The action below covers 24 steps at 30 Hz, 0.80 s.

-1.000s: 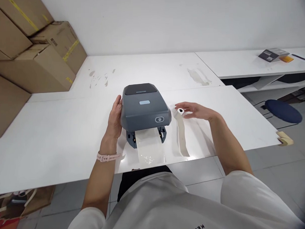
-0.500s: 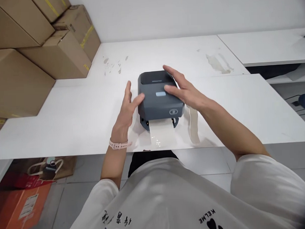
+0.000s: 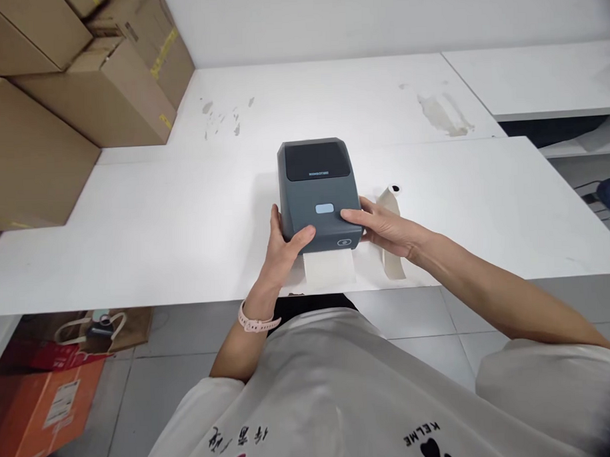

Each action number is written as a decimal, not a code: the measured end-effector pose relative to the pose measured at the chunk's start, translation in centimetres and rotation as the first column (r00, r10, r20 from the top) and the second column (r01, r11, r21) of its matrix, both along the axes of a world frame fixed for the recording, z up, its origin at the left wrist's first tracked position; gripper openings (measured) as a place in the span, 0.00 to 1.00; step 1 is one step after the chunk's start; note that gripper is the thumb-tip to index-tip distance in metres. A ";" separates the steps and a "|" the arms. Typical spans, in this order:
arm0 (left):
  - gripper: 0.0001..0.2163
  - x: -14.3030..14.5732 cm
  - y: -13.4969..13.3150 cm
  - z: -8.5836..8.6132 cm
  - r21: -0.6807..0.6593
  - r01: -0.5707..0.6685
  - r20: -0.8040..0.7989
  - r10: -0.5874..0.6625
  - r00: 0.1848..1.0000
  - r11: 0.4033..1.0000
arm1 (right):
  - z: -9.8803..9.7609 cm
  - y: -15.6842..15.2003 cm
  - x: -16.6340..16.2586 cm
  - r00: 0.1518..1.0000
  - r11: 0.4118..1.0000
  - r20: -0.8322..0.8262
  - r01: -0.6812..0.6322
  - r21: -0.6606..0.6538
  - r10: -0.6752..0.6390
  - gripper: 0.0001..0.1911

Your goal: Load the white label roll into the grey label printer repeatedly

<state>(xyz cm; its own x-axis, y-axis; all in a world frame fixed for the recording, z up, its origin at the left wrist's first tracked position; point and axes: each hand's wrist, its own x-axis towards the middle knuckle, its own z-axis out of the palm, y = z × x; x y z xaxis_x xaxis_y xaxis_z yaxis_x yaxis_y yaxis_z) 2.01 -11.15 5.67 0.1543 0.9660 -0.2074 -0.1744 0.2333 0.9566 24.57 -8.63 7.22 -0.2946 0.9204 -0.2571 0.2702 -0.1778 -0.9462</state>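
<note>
A dark grey label printer (image 3: pixel 318 191) stands on the white table, its lid down flush with the body. White label paper (image 3: pixel 329 266) comes out of its front and lies toward the table's near edge. My left hand (image 3: pixel 284 248) grips the printer's front left corner, thumb on top and fingers along the side. At the front right corner, my right hand (image 3: pixel 385 227) holds the printer with the thumb on the lid; its other fingers are partly hidden at the side. Just behind that hand lies a small paper roll (image 3: pixel 394 189) with a loose strip hanging toward me.
Several cardboard boxes (image 3: pixel 105 95) are stacked at the table's left end. The white table (image 3: pixel 186 259) has worn patches toward the back, near the wall. Below on the left are an orange box (image 3: pixel 46 411) and a bag with handles on the floor.
The printer's lid has come down, closing the gap at the front. Both hands have moved from its upper sides to the front corners and now grip it.
</note>
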 end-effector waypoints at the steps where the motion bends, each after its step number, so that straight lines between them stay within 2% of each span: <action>1: 0.48 0.0 -0.1 -0.3 0.009 0.006 0.000 -0.006 1.000 1.000 | 0.3 0.0 0.1 0.999 0.994 -0.042 -0.003 -0.111 -0.001 0.39; 3: 0.43 0.0 -0.1 -0.8 0.053 0.025 0.010 -0.026 1.000 0.998 | 0.8 0.0 0.2 0.996 0.964 -0.088 -0.010 -0.265 -0.013 0.39; 4: 0.42 0.0 -0.1 -1.0 0.076 0.024 0.016 -0.025 1.000 0.997 | 1.0 0.1 0.2 0.996 0.960 -0.087 -0.008 -0.281 -0.017 0.38; 9: 0.38 0.3 -0.1 -1.5 0.149 -0.048 0.028 0.044 0.999 0.988 | 0.9 0.2 -0.3 0.990 0.961 -0.107 0.063 -0.268 -0.095 0.38; 16: 0.39 0.3 -0.2 -1.7 0.186 -0.037 0.021 0.034 0.999 0.982 | 0.6 -0.4 -0.5 0.979 0.954 -0.135 0.113 -0.277 -0.155 0.40; 18: 0.41 0.4 -1.2 -2.0 0.147 -0.053 0.001 0.054 0.999 0.988 | 0.7 -0.4 -0.5 0.980 0.954 -0.129 0.113 -0.277 -0.153 0.37; 21: 0.42 0.4 -4.2 -3.0 0.082 -0.225 -0.126 0.234 0.964 0.971 | 0.8 -0.4 -0.5 0.980 0.957 -0.135 0.104 -0.270 -0.145 0.34; 23: 0.33 0.3 -6.4 -3.6 0.077 -0.353 -0.221 0.361 0.906 0.932 | 0.7 -0.4 -0.5 0.978 0.956 -0.143 0.107 -0.273 -0.151 0.35; 24: 0.26 0.2 -7.3 -3.7 0.058 -0.334 -0.245 0.338 0.909 0.941 | 0.7 -0.4 -0.6 0.977 0.955 -0.146 0.107 -0.276 -0.152 0.35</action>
